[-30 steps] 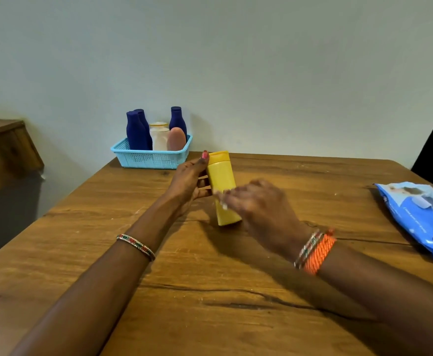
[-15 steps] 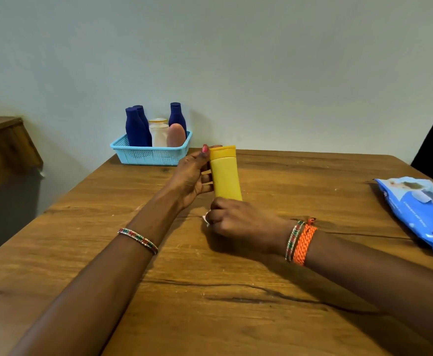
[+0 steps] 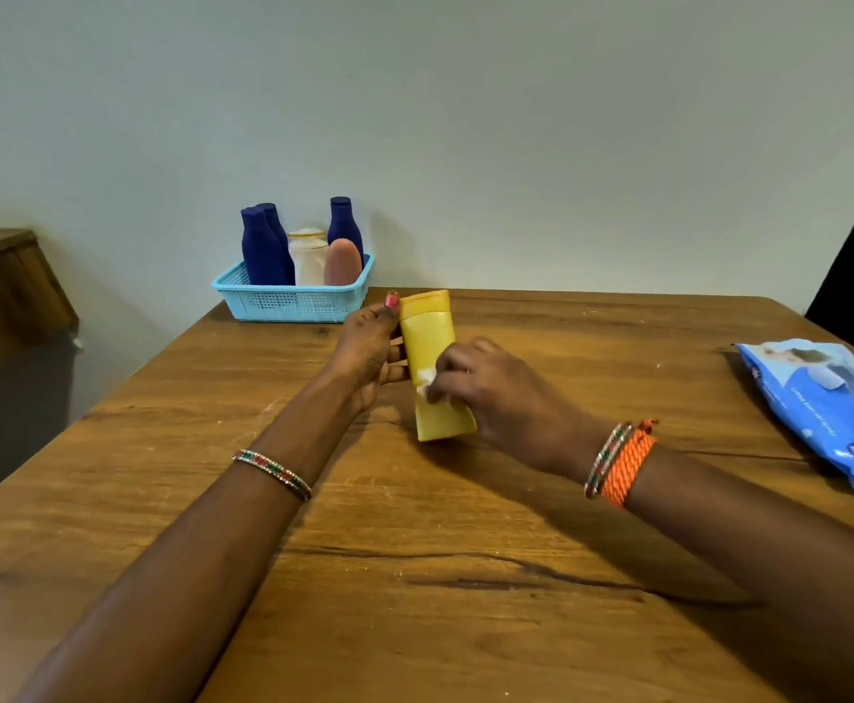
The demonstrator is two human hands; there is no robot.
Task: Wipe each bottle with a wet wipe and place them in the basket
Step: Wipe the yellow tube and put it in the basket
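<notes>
A yellow bottle (image 3: 432, 347) stands cap-up over the middle of the wooden table (image 3: 415, 575), tilted slightly. My left hand (image 3: 369, 347) grips its upper part from the left, thumb by the cap. My right hand (image 3: 491, 393) pinches a small white wet wipe (image 3: 425, 380) against the bottle's front, about halfway down. A light blue basket (image 3: 293, 301) sits at the table's far left edge by the wall and holds several bottles: dark blue ones (image 3: 262, 248), a white one (image 3: 308, 256) and a pink one (image 3: 342, 262).
A blue pack of wet wipes (image 3: 825, 403) lies at the table's right edge. A wooden cabinet (image 3: 4, 291) stands lower at the far left. The wall runs close behind the basket.
My right hand with the wipe has slid up from the bottle's base to its middle. The left hand keeps its hold near the cap.
</notes>
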